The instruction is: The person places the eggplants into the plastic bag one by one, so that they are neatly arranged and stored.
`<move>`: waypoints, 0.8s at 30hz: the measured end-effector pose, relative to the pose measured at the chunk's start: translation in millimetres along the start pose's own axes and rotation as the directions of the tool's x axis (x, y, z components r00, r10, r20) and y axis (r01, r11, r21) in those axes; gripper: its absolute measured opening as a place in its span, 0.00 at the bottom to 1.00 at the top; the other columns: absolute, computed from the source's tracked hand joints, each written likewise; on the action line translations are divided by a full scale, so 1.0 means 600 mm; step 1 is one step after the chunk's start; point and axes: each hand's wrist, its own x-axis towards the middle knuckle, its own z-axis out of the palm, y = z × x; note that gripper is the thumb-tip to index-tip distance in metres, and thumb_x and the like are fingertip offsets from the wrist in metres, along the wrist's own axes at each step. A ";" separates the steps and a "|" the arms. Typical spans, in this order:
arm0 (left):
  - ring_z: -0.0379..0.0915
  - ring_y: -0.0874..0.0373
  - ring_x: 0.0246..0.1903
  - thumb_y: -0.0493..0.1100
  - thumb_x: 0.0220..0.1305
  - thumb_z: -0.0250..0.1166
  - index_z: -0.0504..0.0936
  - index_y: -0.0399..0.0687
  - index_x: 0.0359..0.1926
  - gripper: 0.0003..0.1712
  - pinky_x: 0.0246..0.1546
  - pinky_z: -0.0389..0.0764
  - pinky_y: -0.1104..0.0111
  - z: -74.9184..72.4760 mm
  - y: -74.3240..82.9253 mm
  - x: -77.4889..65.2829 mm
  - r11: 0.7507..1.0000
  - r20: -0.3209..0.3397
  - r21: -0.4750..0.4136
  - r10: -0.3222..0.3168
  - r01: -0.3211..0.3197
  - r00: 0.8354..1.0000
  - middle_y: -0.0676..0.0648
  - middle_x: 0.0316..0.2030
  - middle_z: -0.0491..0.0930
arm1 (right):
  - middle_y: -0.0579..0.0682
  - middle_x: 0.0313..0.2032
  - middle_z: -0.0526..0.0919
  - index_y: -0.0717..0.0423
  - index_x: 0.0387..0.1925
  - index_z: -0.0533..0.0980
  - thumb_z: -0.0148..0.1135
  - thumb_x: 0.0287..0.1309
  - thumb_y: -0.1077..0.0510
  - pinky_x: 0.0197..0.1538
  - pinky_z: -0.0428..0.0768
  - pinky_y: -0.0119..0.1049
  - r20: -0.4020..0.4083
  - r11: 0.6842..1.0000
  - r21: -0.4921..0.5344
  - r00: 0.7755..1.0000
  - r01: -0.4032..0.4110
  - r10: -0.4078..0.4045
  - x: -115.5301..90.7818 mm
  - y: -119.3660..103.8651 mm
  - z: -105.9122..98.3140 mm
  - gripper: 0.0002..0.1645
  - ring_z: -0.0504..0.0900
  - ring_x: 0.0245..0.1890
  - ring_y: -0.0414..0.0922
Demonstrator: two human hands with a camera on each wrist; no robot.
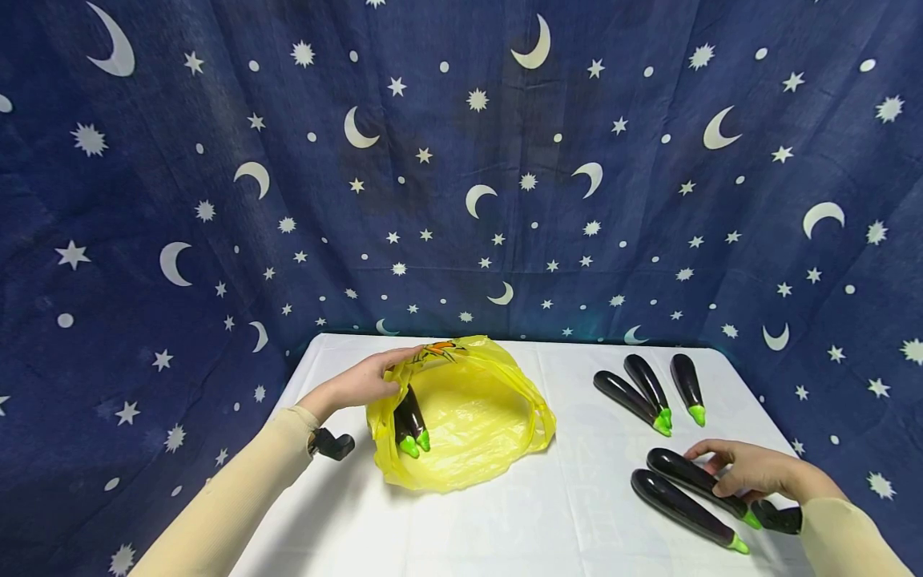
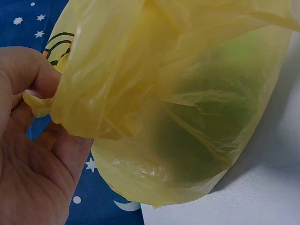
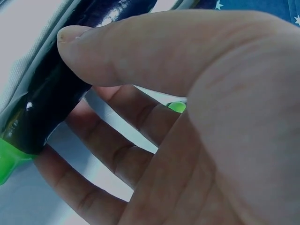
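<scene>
My left hand [image 1: 364, 381] holds the left rim of a yellow plastic bag [image 1: 469, 433], whose wide mouth faces me. Inside the bag, by its left wall, two dark eggplants [image 1: 413, 417] with green stem ends show; in the left wrist view they are only a dark blur through the plastic [image 2: 126, 168]. At the right, my right hand [image 1: 767, 471] grips an eggplant [image 1: 676, 466], thumb on one side and fingers on the other, near its green end [image 3: 14, 159]. Just in front of it lies another eggplant [image 1: 678, 506], parallel to it.
Three more eggplants lie farther back on the right: one at the left [image 1: 626, 397], one in the middle [image 1: 646, 381] and one at the right [image 1: 687, 381]. A white cloth [image 1: 519, 529] covers the table. Behind stands a blue curtain [image 1: 433, 192] with moons and stars.
</scene>
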 end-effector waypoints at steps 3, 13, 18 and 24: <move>0.62 0.51 0.70 0.29 0.60 0.57 0.59 0.56 0.80 0.47 0.71 0.61 0.49 0.000 0.000 -0.001 1.000 0.001 -0.001 -0.005 0.005 1.000 0.49 0.76 0.62 | 0.54 0.45 0.75 0.60 0.61 0.74 0.64 0.46 0.70 0.37 0.82 0.50 -0.014 1.000 -0.009 1.000 -0.019 0.019 0.001 0.000 0.002 0.35 0.80 0.40 0.52; 0.61 0.52 0.70 0.30 0.60 0.57 0.60 0.57 0.80 0.47 0.72 0.61 0.50 0.001 -0.001 -0.001 1.000 0.006 0.002 -0.029 0.029 1.000 0.49 0.76 0.61 | 0.55 0.45 0.75 0.59 0.61 0.74 0.64 0.46 0.70 0.39 0.81 0.53 -0.027 0.999 -0.023 0.999 -0.047 0.046 0.003 -0.003 0.003 0.35 0.78 0.42 0.52; 0.60 0.52 0.71 0.29 0.60 0.57 0.60 0.57 0.80 0.47 0.72 0.61 0.50 0.001 -0.001 -0.001 1.000 0.002 0.008 -0.023 0.023 1.000 0.49 0.76 0.61 | 0.55 0.46 0.75 0.60 0.62 0.74 0.64 0.46 0.70 0.39 0.81 0.54 -0.026 0.998 -0.017 0.998 -0.058 0.057 0.003 -0.006 0.003 0.35 0.79 0.43 0.52; 0.61 0.52 0.71 0.30 0.60 0.57 0.60 0.58 0.80 0.47 0.72 0.61 0.51 -0.001 0.000 0.000 1.000 0.002 0.014 -0.023 0.023 1.000 0.50 0.76 0.61 | 0.55 0.46 0.75 0.61 0.62 0.74 0.63 0.46 0.71 0.39 0.81 0.52 -0.019 0.999 -0.006 0.999 -0.050 0.050 0.003 -0.005 0.002 0.36 0.78 0.42 0.52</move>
